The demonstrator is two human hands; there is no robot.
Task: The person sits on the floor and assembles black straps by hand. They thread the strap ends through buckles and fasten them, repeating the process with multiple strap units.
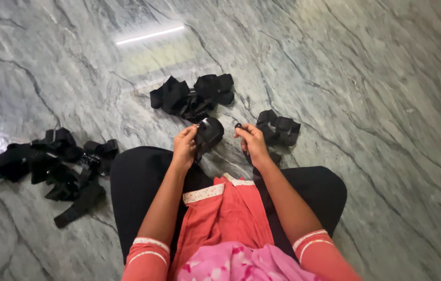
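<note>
Hands meet just above my knees: my left hand (185, 147) grips a black strap bundle (209, 134), my right hand (251, 141) pinches its small black end piece (238, 126). Beyond lie 2 more black bundles (193, 95), with a pile (48, 166) far left.

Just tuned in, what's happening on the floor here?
A person sits cross-legged on the grey marble floor. The left hand grips a black strap piece; the right hand pinches a small dark part beside it. More black strap pieces lie in a front cluster, one at the right and a pile at the left.
</note>
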